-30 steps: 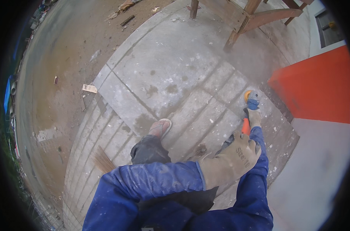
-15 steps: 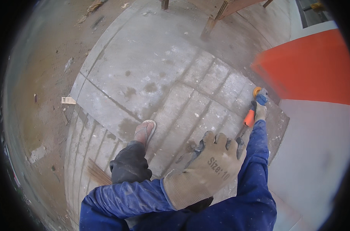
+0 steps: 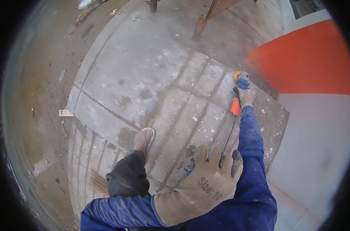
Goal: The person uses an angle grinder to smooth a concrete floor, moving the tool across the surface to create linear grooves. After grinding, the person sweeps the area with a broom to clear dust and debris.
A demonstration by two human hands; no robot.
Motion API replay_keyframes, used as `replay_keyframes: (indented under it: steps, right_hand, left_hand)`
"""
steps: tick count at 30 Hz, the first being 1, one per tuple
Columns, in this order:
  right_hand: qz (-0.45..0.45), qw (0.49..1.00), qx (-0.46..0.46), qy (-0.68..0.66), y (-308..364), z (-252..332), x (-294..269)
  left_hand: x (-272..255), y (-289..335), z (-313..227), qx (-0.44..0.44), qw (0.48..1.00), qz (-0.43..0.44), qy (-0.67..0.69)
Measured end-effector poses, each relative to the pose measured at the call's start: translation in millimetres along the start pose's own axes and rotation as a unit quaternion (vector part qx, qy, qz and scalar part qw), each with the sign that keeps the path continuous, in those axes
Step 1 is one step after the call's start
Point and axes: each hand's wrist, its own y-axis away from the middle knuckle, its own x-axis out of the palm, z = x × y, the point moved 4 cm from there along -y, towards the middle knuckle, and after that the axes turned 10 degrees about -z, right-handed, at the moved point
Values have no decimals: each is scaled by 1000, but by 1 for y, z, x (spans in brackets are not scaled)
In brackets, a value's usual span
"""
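Note:
In a grey-beige work glove, my right hand is closed round an angle grinder with an orange rear body and a blue front. Its yellowish disc is at or just above the grooved concrete; contact cannot be made out. A dark cable trails from the tool toward me. Much nearer, my left hand, gloved too, is palm down in front of my body with its fingers spread. No held thing shows in it; its underside is hidden.
A wall painted orange above and pale grey below rises at the right. Wooden legs stand at the far side. My sandalled foot is on the slab, with broom bristles behind it. Bare dirt lies left.
The grinder and my right hand have shifted left and slightly away from me. My left hand has dropped a little lower and its fingers have straightened. The view has moved slightly.

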Motion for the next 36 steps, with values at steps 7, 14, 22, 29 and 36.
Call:
replay_keyframes:
  steps: [7,14,22,29,36]
  right_hand:
    - [56,995,-85,1,32,97,109]
    - [106,977,-127,138,88,156,153]
    - [33,989,-102,106,33,134,144]
    - [-54,998,-22,11,20,37,57]
    - [0,996,29,-83,101,-17,10]
  left_hand:
    - [-12,10,29,-29,999,6,-43]
    - [-15,13,38,-33,998,14,-54]
    - [-15,11,46,-42,997,4,-69]
    - [-10,12,32,-31,996,5,-86]
    - [2,17,1,25,996,16,-87]
